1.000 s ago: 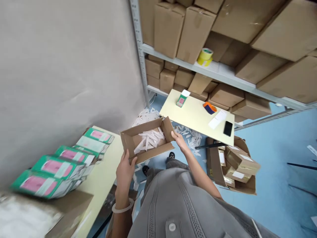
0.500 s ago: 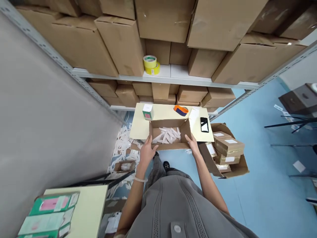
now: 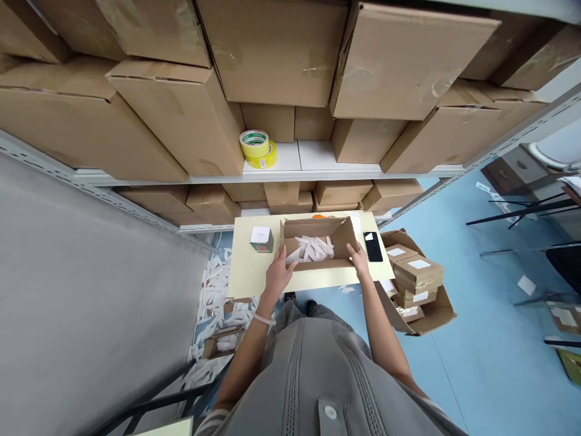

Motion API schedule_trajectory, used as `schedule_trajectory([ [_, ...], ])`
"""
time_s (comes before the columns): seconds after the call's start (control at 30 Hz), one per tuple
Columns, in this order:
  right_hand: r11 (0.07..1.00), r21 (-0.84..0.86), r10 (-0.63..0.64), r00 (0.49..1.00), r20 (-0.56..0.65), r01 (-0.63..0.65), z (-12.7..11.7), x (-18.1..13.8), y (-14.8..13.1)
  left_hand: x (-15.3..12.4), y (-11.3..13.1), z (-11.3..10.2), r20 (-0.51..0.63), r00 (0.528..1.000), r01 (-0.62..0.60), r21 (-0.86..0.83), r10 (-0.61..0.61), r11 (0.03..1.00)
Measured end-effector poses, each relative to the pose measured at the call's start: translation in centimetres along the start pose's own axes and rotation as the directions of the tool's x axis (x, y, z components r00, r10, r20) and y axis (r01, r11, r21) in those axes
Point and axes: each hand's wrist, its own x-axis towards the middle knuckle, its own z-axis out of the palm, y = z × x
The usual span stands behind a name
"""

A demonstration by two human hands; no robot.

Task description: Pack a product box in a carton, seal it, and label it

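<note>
Head view, the only one: the open brown cardboard box (image 3: 318, 242), flaps up & holding a loose heap of white paper strips (image 3: 313, 249), sits on the pale yellow rectangular tabletop (image 3: 247, 275) in front of the person. Left hand (image 3: 280, 272) grips the box's near-left corner, fingers wrapped on the wall; right hand (image 3: 360, 260) clasps the near-right corner the same way. Both hands are closed on the cardboard, neither free. Box bottom looks to be resting on the tabletop, though from this steep angle I can't rule out a sliver of air under it. So, as a judgement: the box is set down or as good as set down on the table, but not let go; the strips inside are untouched. Just left of the box stands a small green & white carton (image 3: 262, 239), apart from it; just right lies a black phone (image 3: 373, 246), close to the right hand but not touched. An orange object peeks out behind the box, mostly hidden. On the grey metal shelf (image 3: 313, 166) above lie two yellow tape rolls (image 3: 256, 148) among big brown cartons. On the blue floor: white paper scraps (image 3: 218, 290) to the left, an open floor carton of labelled flat parcels (image 3: 415, 284) to the right.
</note>
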Motion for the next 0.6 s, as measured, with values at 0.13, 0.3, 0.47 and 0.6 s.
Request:
schedule_trajectory([
  [0.13,0.998,-0.063,-0.007,0.999,-0.042,0.004,-0.9,-0.4,-0.7,1.1,-2.1,-2.5,-0.266,0.964,-0.024,-0.043,0.011,0.999],
  [0.3,0.979,-0.147,-0.145,0.989,-0.029,0.139,-2.8,-1.5,-1.9,5.2,-3.5,-4.4,-0.317,0.931,0.240,0.156,-0.181,0.958],
  [0.47,0.943,-0.206,-0.270,0.963,-0.018,0.261,-4.1,-2.6,-3.4,8.6,-3.5,-2.8,-0.246,0.931,0.333,0.273,-0.269,0.902],
  [0.6,0.869,-0.283,-0.415,0.910,0.026,0.405,-3.9,-3.7,-4.6,8.7,-4.2,-1.6,-0.324,0.920,0.315,0.283,-0.219,0.906],
])
